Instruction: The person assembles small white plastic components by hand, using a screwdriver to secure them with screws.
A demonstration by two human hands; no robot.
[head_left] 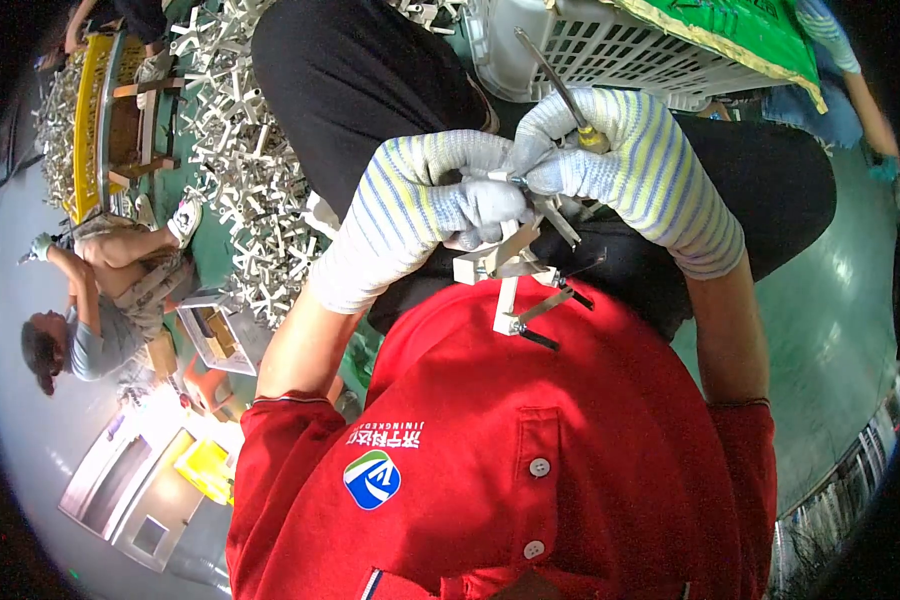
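Observation:
Both my hands wear knit gloves with grey palms and yellow and blue stripes, and they meet above my lap. My left hand [435,195] is closed on a white multi-armed bracket [507,300], whose arms hang toward my red shirt and end in black pins. In my right hand [615,160] a screwdriver [558,82] is tucked, its metal shaft pointing up and away and a yellow handle end showing at the fingers. The right thumb and fingertips also pinch at the upper end of the bracket, against the left fingers. The exact contact there is hidden by the gloves.
A large heap of similar white brackets [250,170] lies on the green floor to the left. Ahead stands a white slatted plastic basket [590,55] with a green sack [720,35] on it. A seated co-worker [100,290] is at far left, near a yellow-edged bin [92,125].

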